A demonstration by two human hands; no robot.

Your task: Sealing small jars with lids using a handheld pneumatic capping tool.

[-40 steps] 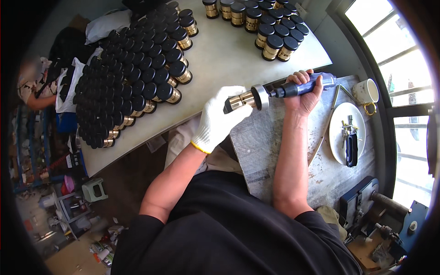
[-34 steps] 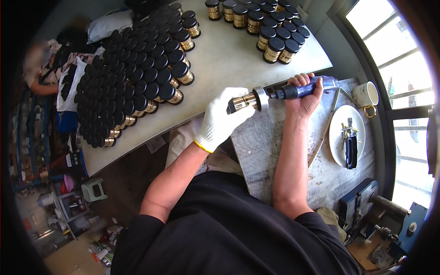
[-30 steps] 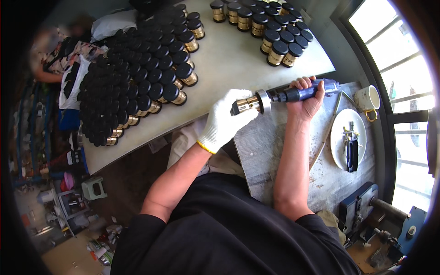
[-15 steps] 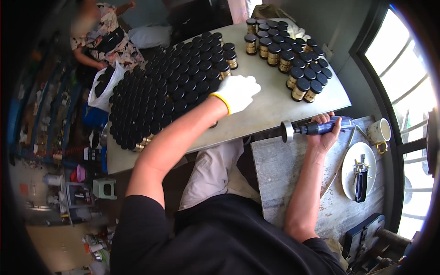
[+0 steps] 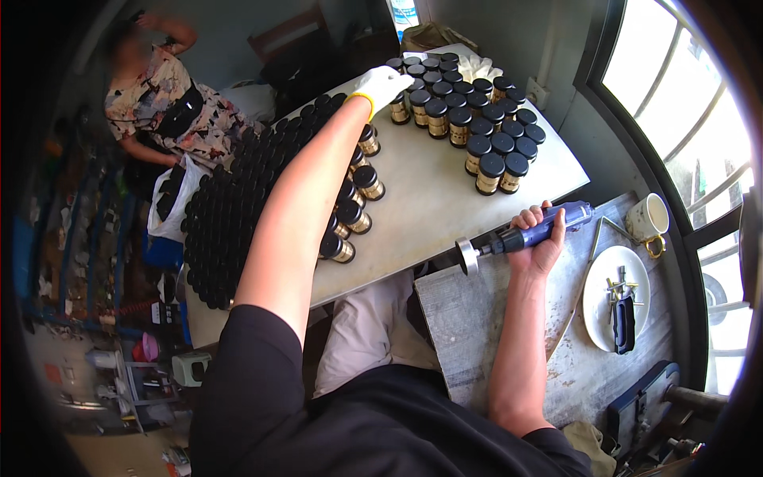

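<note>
My left hand (image 5: pixel 381 86), in a white glove with a yellow cuff, reaches to the far part of the table. Its fingers are bent together, right at a small jar (image 5: pixel 399 112) with a black lid and gold label; whether they grip it is hidden. Around it stands a group of similar jars (image 5: pixel 459 126). A blue-purple power screwdriver (image 5: pixel 548 227) is gripped in my bare right hand (image 5: pixel 537 245), above the wooden side table. Its round metal cup attachment (image 5: pixel 467 256) points left. Beneath my left arm, a dense block of black-lidded jars (image 5: pixel 238 207) covers the table's left side.
The pale table (image 5: pixel 421 215) adjoins a grey wooden side table (image 5: pixel 469 318). A white plate (image 5: pixel 596 318) holds metal bits and a black tray; a mug (image 5: pixel 648 219) stands beside it. At the far left, a person (image 5: pixel 171 107) stands by a white bag (image 5: pixel 171 211).
My left hand has moved away from me across the table to the jars at the back. The screwdriver has shifted slightly left in view. The other person has raised an arm.
</note>
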